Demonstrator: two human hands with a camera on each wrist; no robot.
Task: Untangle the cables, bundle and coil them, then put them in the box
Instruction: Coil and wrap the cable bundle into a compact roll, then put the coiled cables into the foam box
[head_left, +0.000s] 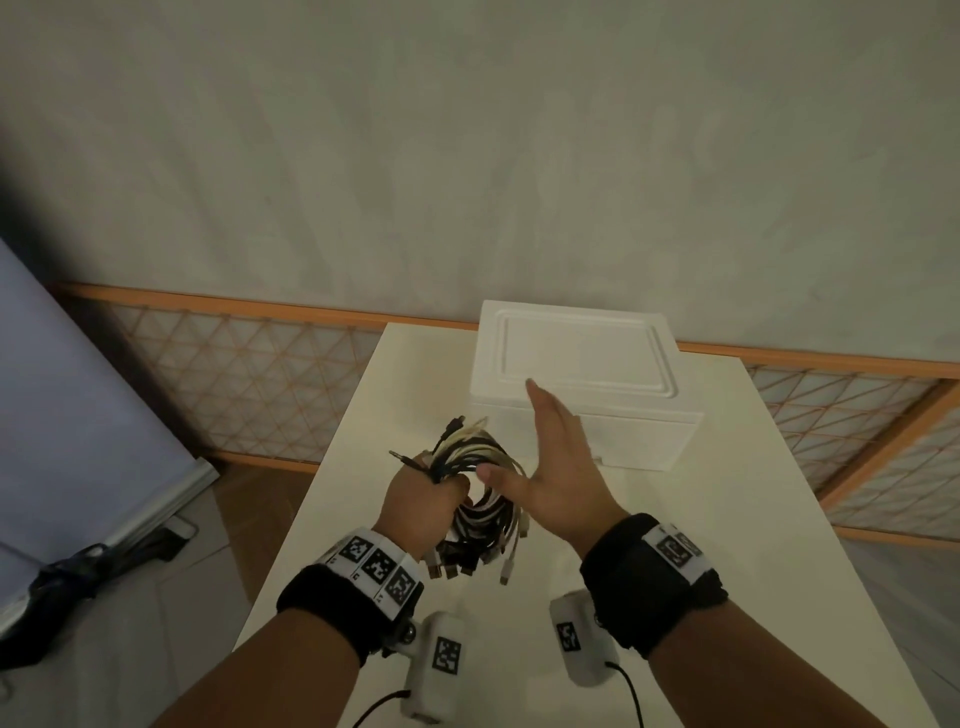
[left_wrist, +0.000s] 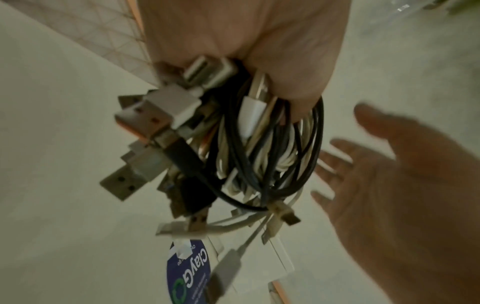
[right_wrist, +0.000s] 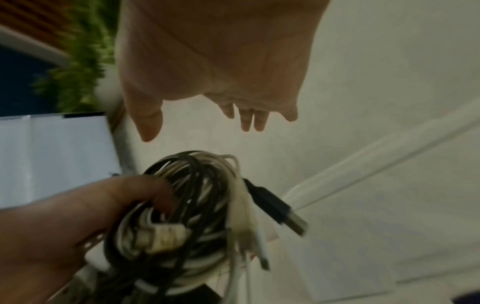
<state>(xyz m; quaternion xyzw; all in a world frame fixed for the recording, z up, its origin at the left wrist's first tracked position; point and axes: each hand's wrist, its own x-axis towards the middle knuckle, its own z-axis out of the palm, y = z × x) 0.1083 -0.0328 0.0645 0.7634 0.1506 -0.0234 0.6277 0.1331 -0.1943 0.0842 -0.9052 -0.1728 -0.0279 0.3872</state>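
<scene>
1. The cables (head_left: 470, 499) look gathered into one black-and-white coil, with plugs sticking out above and hanging below. So the untangling and coiling seem mostly done, though I see no tie or band around the bundle.

2. The left hand (head_left: 423, 506) has its fingers curled tight around one side of that coil and holds it up over the table (head_left: 675, 545), near the middle.

3. The right hand (head_left: 553, 467) is empty, fingers straight and together, thumb spread. It hovers just beside the coil, fingertips pointing toward the box (head_left: 582, 384).

4. The box sits at the far end of the table with its lid (head_left: 579, 353) on. What is left, I judge, is lifting that lid and setting the coil inside.

5. Room to move: there is bare tabletop between the hands and the box, and to the right of it, where a lid could be laid down.

6. Edges: the table is narrow. Its left edge runs close under the left wrist, and the box stands near the far edge by the wall (head_left: 467, 156), so pushing the box could slide it back.
</scene>
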